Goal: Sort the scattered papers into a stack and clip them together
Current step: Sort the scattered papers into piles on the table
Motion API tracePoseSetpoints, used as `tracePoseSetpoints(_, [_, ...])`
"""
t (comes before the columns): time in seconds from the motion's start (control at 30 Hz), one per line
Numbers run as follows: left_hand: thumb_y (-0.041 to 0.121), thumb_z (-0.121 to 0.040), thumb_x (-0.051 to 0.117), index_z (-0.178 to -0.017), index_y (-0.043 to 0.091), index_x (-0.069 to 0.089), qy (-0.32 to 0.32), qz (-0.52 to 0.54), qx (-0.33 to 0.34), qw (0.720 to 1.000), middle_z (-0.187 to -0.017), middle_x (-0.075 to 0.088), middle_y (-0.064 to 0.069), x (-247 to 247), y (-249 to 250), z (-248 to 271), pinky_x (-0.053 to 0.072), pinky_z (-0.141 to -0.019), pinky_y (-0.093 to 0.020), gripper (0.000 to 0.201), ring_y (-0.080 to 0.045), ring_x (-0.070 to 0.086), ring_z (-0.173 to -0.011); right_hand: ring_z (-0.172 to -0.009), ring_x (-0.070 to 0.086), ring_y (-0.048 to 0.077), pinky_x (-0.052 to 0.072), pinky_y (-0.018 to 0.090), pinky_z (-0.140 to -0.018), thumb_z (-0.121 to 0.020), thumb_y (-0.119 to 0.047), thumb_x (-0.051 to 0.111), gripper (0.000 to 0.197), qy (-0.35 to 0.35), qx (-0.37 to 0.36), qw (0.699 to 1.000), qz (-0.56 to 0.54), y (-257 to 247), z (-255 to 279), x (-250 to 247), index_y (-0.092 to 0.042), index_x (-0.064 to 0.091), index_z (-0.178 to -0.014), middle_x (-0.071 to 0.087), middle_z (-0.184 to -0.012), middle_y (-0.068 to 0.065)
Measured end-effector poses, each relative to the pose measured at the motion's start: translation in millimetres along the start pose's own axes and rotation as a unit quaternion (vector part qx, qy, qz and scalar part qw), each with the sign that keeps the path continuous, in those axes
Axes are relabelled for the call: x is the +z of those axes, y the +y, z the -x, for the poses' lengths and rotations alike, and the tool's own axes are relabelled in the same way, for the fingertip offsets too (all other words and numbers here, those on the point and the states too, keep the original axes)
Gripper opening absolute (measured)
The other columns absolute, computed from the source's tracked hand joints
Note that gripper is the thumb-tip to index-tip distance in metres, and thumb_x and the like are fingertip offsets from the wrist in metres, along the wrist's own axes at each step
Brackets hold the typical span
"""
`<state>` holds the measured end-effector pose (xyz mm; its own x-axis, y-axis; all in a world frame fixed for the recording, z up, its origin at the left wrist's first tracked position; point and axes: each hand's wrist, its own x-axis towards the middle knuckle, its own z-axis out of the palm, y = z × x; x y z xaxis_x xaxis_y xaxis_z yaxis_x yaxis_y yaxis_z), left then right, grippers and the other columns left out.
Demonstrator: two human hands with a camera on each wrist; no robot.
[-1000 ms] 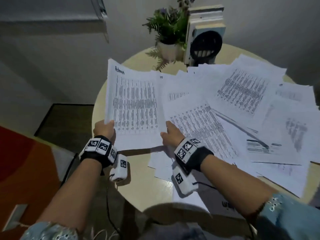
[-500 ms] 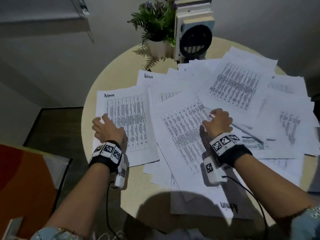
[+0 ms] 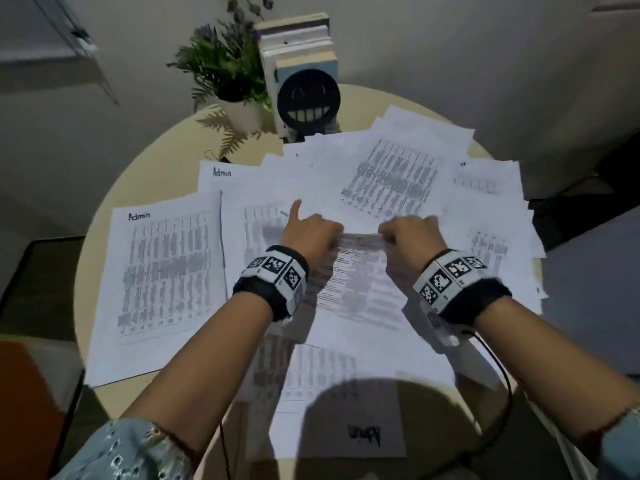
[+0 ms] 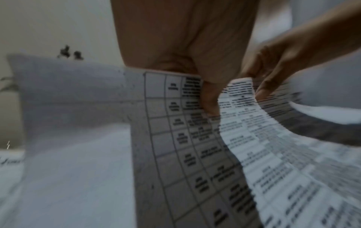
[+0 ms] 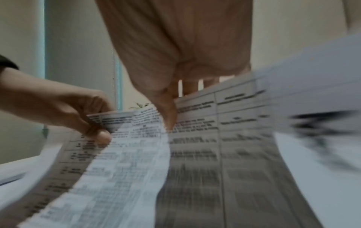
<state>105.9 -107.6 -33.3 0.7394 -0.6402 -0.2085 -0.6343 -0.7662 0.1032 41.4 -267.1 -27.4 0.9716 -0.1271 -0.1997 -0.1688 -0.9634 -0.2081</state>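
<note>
Round table [image 3: 114, 258] by a pale wall, and it is papered almost edge to edge. Straight to the hands: the left hand [image 3: 311, 233] and the right hand [image 3: 410, 235] sit close together over the middle, each pinching the far edge of one printed sheet [image 3: 353, 271]. The left wrist view shows the thumb [image 4: 210, 98] clamped on top of the page, and the right wrist view shows the same on that side, thumb [image 5: 168, 111] pressing down with fingers behind. Left index finger sticks out straight; the rest are curled on the paper. So both hands are grasping, neither is free. The sheet bows upward between them, its near part trailing down toward the other pages.

Outward from there: a sheet marked Admin [image 3: 159, 289] lies flat at the left, looking like the start of the stack. More papers [image 3: 398, 178] fan across the far and right side, overlapping, and another [image 3: 332, 410] lies near the front edge. Beyond them stand a plant [image 3: 225, 71] and some books [image 3: 298, 46]. No clip can be made out anywhere.

By my reading this is early gathering, one sheet in hand and most still loose. Next move wants that page carried left and laid square on the Admin sheet, edges matched, without dragging the neighbours along.
</note>
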Motion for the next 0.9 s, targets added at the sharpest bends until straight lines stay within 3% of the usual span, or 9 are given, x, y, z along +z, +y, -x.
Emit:
tracePoseSetpoints(0.07, [0.017,-0.094,0.045,-0.086,0.017,0.057,0.02,0.064,-0.055,0.996,-0.097,0.069,-0.011,3,8,-15,0.036,-0.097,-0.037,0.014,-0.029,0.062,-0.101,-0.108,0.047,0.027,0.025,0.045,-0.1,-0.08,-0.007,0.058,0.014,0.087,0.031,0.996,0.006,26,-5,-11,-0.018,0.06,-0.087,0.058,-0.098,0.004])
tracePoseSetpoints(0.17, [0.014,-0.093,0.048,-0.092,0.005,0.063,0.051,0.212,-0.18,0.959,-0.097,0.067,-0.021,10,14,-34,0.042,-0.071,-0.034,0.017,-0.035,0.061,-0.096,-0.132,0.026,0.029,0.015,0.049,-0.108,-0.08,-0.019,0.065,0.052,0.152,0.13,0.978,-0.057,66,-8,-8,-0.019,0.045,-0.128,0.036,-0.139,0.008])
tracePoseSetpoints(0.33, [0.016,-0.092,0.05,-0.105,-0.01,0.06,0.018,0.235,-0.313,0.92,-0.115,0.056,-0.026,25,17,-69,0.048,-0.088,-0.043,0.03,-0.038,0.054,-0.111,-0.136,0.026,0.034,0.028,0.046,-0.11,-0.081,-0.026,0.067,0.077,0.013,0.246,0.922,-0.299,107,-19,26,-0.007,0.024,-0.142,0.026,-0.147,0.016])
tracePoseSetpoints(0.43, [0.022,-0.089,0.053,-0.112,-0.005,0.056,-0.025,0.267,-0.345,0.9,-0.119,0.053,-0.023,29,18,-87,0.045,-0.096,-0.051,0.036,-0.038,0.052,-0.112,-0.137,0.026,0.032,0.028,0.042,-0.112,-0.084,-0.028,0.063,0.078,-0.015,0.251,0.911,-0.325,114,-28,45,-0.003,0.019,-0.143,0.024,-0.149,0.016])
tracePoseSetpoints(0.53, [0.022,-0.09,0.051,-0.098,0.009,0.053,-0.054,0.302,-0.316,0.898,-0.1,0.055,-0.011,21,36,-94,0.038,-0.094,-0.038,0.015,-0.027,0.052,-0.097,-0.139,0.027,0.029,0.027,0.039,-0.113,-0.087,-0.03,0.06,0.078,0.001,0.242,0.885,-0.398,117,-43,47,-0.003,0.016,-0.145,0.023,-0.152,0.014])
tracePoseSetpoints(0.63, [0.016,-0.094,0.047,-0.088,0.009,0.053,-0.038,0.394,-0.257,0.882,-0.088,0.059,-0.013,22,57,-92,0.048,-0.077,-0.032,0.011,-0.026,0.058,-0.082,-0.131,0.04,0.032,0.035,0.035,-0.104,-0.088,-0.022,0.059,0.065,0.025,0.29,0.849,-0.441,128,-63,37,-0.002,0.027,-0.141,0.038,-0.144,0.016])
tracePoseSetpoints(0.73, [0.018,-0.093,0.051,-0.073,0.009,0.05,-0.004,0.459,-0.24,0.856,-0.07,0.054,-0.007,32,63,-80,0.041,-0.054,-0.02,0.022,-0.019,0.053,-0.065,-0.102,0.056,0.029,0.045,0.034,-0.081,-0.087,-0.004,0.052,0.034,0.022,0.305,0.841,-0.446,150,-78,27,0.0,0.055,-0.121,0.059,-0.105,0.008])
tracePoseSetpoints(0.8, [0.014,-0.09,0.058,-0.076,0.01,0.053,0.098,0.502,-0.285,0.811,-0.065,0.05,-0.002,40,58,-71,0.037,-0.048,-0.006,0.016,-0.006,0.051,-0.055,-0.087,0.051,0.024,0.043,0.033,-0.069,-0.085,0.0,0.049,0.021,0.046,0.301,0.847,-0.435,165,-80,21,-0.006,0.061,-0.101,0.056,-0.084,0.01])
tracePoseSetpoints(0.9, [0.013,-0.084,0.066,-0.091,0.011,0.057,0.197,0.495,-0.344,0.773,-0.065,0.047,0.005,49,45,-55,0.041,-0.057,-0.005,0.012,-0.003,0.047,-0.059,-0.087,0.052,0.03,0.039,0.034,-0.075,-0.086,0.001,0.042,0.023,0.091,0.321,0.885,-0.325,186,-77,4,0.0,0.06,-0.101,0.052,-0.089,0.013])
